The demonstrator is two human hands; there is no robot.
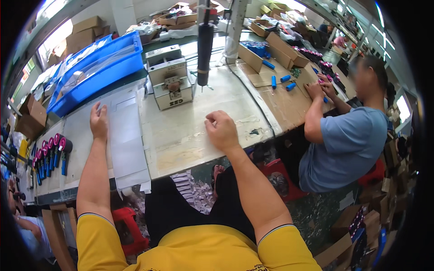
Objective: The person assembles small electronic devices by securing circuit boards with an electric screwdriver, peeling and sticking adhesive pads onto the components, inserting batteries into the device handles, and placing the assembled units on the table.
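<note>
My left hand (98, 121) hovers at or rests on the left edge of some white sheets (128, 140), its fingers partly stretched and apart, with nothing seen in it. Above the pale worktop, my right hand (221, 131) has its fingers curled in; whatever they might hold is hidden. Between and beyond the hands stands a boxy light-coloured screw feeder (171, 83). A black electric screwdriver (205, 54) hangs upright just right of it, bit downward, apart from both hands.
Several blue-handled pieces with pink-rimmed round heads (49, 153) lie at left. Behind them sits a large blue bin (97, 74). To the right, a seated co-worker in a blue shirt (350, 144) handles parts over cardboard (282, 106) bearing blue cylinders (290, 86). A red stool (131, 230) stands below.
</note>
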